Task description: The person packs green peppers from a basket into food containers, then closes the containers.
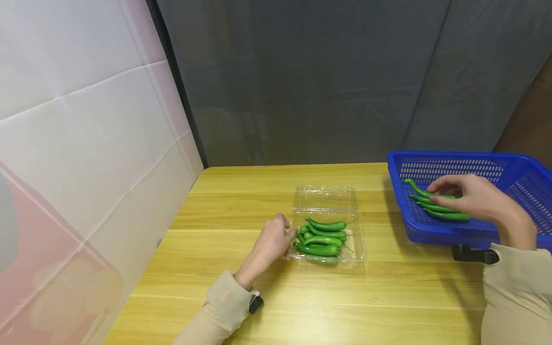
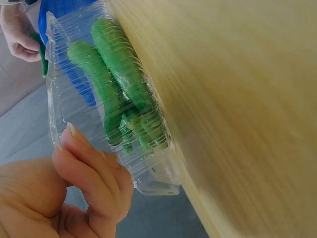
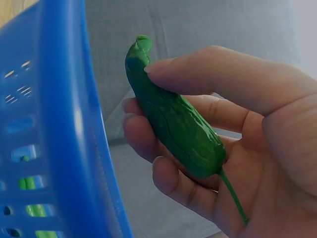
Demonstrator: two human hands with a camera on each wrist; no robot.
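Observation:
A clear plastic clamshell box (image 1: 356,251) lies with its lid (image 1: 325,197) folded back on the table, holding several green chili peppers (image 1: 321,250). At its left side my left hand (image 1: 272,237) pinches the box's rim, thumb and fingers bent at the wall in the left wrist view. To the right, my right hand (image 1: 478,194) is over the blue basket (image 1: 435,235). It grips one green chili pepper (image 3: 173,124) between thumb and fingers, stem towards the palm. Several more peppers (image 1: 446,216) lie on the basket's floor below that hand.
The wooden table (image 1: 207,268) carries both containers. A grey curtain (image 1: 302,86) hangs behind its back edge, and a pale printed cloth (image 1: 86,120) stands along the left. The basket's raised, slotted walls surround the peppers in it.

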